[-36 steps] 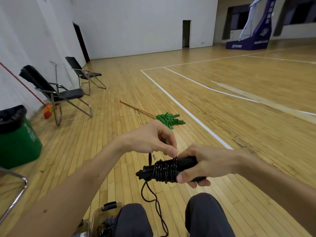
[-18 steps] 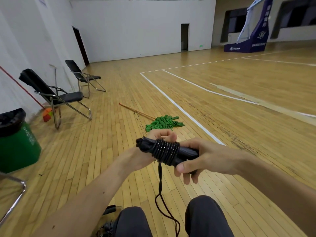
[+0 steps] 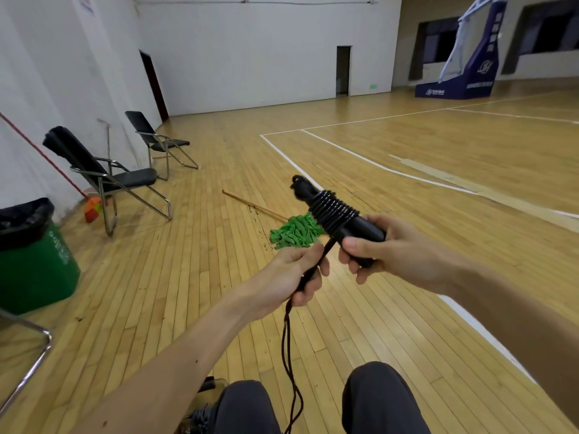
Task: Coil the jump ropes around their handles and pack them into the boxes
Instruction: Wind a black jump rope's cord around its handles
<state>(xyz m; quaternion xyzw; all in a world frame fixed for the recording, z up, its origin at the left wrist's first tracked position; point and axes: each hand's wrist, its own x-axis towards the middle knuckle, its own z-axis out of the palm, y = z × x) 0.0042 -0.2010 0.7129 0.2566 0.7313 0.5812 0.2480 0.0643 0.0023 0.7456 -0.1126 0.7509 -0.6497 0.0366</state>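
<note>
At the bottom edge of the frame we see two knees in dark trousers. Just left of them is a clear plastic box (image 3: pixel 209 390), mostly hidden by the left forearm. Something dark lies in it, perhaps a coiled rope, but we cannot tell.

A loose black cord (image 3: pixel 286 349) hangs between the knees and rises to the centre of the frame. There the left hand (image 3: pixel 294 274) has its fingers curled round the cord, drawing it taut. Just right of it, the right hand (image 3: pixel 394 252) grips the lower end of the black jump rope handles (image 3: pixel 365 229), which tilt up and to the left. A tight band of black coils (image 3: pixel 332 211) already wraps their middle.

We judge the winding to be partly done, since a good length of cord is free. To do it well, we would keep the cord tense, lay each turn snug beside the last, and hold the handles firmly so the coils cannot slip off the upper end.

Beyond the hands, a green-headed mop with a wooden stick (image 3: pixel 294 233) lies on the pale wooden gym floor (image 3: pixel 407 170). At the left edge stands a green bin with a black liner (image 3: pixel 37 270). Its contents are out of sight.
</note>
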